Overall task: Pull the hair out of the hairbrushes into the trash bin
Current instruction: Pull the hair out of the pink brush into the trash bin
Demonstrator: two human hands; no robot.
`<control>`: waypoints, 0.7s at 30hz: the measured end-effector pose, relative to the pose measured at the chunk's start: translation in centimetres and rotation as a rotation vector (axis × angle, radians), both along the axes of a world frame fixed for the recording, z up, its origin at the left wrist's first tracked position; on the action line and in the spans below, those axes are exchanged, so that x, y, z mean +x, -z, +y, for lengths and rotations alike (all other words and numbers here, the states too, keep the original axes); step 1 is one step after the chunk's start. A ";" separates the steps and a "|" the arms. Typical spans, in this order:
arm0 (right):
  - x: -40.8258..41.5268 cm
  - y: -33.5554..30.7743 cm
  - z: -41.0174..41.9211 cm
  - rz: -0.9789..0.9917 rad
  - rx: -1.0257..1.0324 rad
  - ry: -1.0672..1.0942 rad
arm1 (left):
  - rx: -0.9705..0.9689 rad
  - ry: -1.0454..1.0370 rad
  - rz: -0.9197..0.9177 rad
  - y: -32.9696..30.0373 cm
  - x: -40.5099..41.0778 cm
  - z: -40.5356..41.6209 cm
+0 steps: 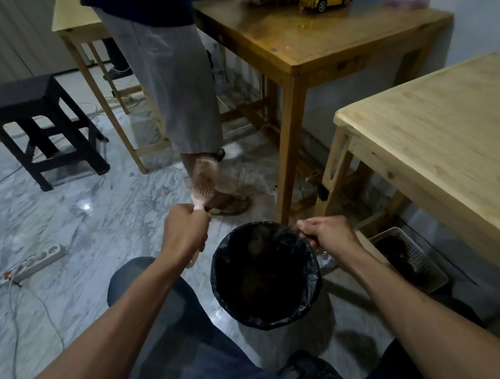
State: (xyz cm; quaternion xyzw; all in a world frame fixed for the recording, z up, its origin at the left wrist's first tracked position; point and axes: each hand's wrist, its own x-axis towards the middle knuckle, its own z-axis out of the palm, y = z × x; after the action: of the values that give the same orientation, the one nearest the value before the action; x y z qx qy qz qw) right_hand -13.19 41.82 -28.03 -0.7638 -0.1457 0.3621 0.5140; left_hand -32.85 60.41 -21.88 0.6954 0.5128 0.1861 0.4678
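Marble floor with trash bin (266,275), black-lined, already holding clumps of hair. Left hand (184,235), beyond the bin's left rim, fist closed on the pink hairbrush (203,180), apparently hair-matted. Right hand (328,233) over the bin's right rim, fingertips pinched, seemingly on strands. Cleaning appears unfinished.

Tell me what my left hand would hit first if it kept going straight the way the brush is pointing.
Probably the sandalled foot of the person standing just beyond the hairbrush that your left hand holds, though depth is hard to judge here.
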 end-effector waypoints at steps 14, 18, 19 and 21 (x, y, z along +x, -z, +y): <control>-2.3 -4.0 4.3 0.071 0.167 -0.332 | 0.420 0.360 0.195 1.1 0.4 -2.8; -2.2 -2.5 3.8 0.003 0.155 -0.238 | 0.331 0.245 0.182 1.2 0.1 -1.9; -2.0 -2.3 3.5 -0.013 0.153 -0.238 | 0.318 0.213 0.176 1.4 0.0 -1.7; -1.7 -2.2 3.0 -0.047 0.144 -0.235 | 0.270 0.135 0.150 1.7 -0.3 -1.1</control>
State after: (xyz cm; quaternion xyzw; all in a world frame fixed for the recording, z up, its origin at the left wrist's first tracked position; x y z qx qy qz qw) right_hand -14.88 44.83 -25.79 -0.7109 -0.2718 0.3904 0.5180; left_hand -33.10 59.34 -23.56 0.7966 0.4688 0.1691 0.3422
